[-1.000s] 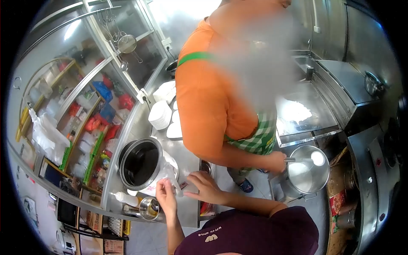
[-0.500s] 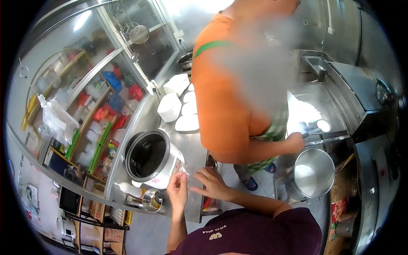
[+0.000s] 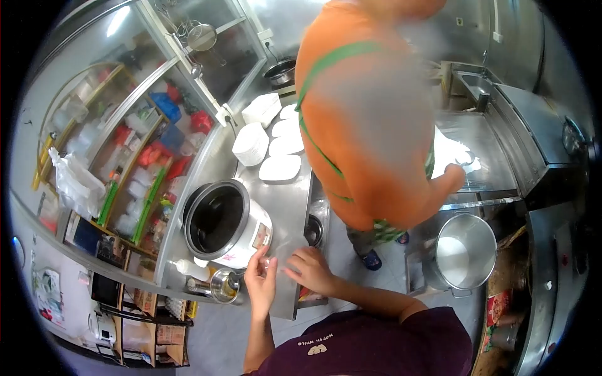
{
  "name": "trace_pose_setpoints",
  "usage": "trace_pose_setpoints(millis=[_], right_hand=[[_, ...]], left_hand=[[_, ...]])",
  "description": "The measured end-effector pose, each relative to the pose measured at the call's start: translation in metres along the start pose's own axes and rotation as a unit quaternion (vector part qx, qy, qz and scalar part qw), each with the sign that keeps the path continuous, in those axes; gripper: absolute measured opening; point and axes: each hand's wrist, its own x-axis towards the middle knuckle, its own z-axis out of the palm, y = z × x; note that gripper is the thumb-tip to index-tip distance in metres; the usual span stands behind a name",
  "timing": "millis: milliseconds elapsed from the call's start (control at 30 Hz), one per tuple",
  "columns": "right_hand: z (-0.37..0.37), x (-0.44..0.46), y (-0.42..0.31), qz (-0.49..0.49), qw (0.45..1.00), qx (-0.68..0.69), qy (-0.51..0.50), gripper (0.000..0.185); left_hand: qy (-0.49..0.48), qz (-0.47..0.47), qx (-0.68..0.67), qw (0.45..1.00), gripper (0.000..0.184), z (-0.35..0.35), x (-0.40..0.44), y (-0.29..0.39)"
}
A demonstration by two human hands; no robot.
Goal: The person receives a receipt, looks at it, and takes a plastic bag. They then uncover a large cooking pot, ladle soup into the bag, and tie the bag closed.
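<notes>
My left hand (image 3: pixel 260 281) is raised in front of the white cooker pot (image 3: pixel 256 233), thumb and forefinger closed around a thin, clear piece that looks like plastic film (image 3: pixel 266 262). Its exact shape is hard to make out. Just to the right is my right hand (image 3: pixel 310 271), fingers bent but apart, pointing toward the left hand. Nothing shows in its grasp. The pot has no lid on, and its dark inside faces up. Below it, near my left wrist, are a steel cup (image 3: pixel 224 286) and a squeeze bottle (image 3: pixel 193 269).
A co-worker in an orange shirt (image 3: pixel 357 131) stands ahead, one hand (image 3: pixel 453 178) at white material (image 3: pixel 448 153) on the steel worktop. Stacked white bowls (image 3: pixel 251 144) and white dishes (image 3: pixel 280 168) sit on the left counter. A tall steel pot (image 3: pixel 465 250) stands at right.
My left forefinger has straightened upward, and my hands remain close together. The co-worker has leaned to the right, with the hand reaching farther over the worktop. The view has shifted slightly.
</notes>
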Motion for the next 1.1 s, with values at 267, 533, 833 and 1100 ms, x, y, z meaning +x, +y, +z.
trace_pose_setpoints(millis=[267,533,833,1100], right_hand=[[0.011,-0.005,-0.032,-0.029,0.999,0.001,0.017,0.015],[0.047,-0.029,-0.091,-0.048,0.998,-0.033,0.000,0.015],[0.054,-0.064,-0.124,-0.017,0.985,-0.170,0.005,0.010],[0.044,-0.128,-0.125,0.168,0.950,-0.230,-0.132,0.013]], left_hand=[[-0.001,0.022,0.000,1.000,0.023,-0.034,-0.023,-0.008],[-0.007,0.037,0.008,0.999,0.024,-0.094,-0.069,-0.019],[-0.106,0.033,0.149,0.983,0.023,-0.130,-0.115,-0.014],[-0.070,0.114,0.157,0.979,0.012,-0.122,-0.132,-0.017]])
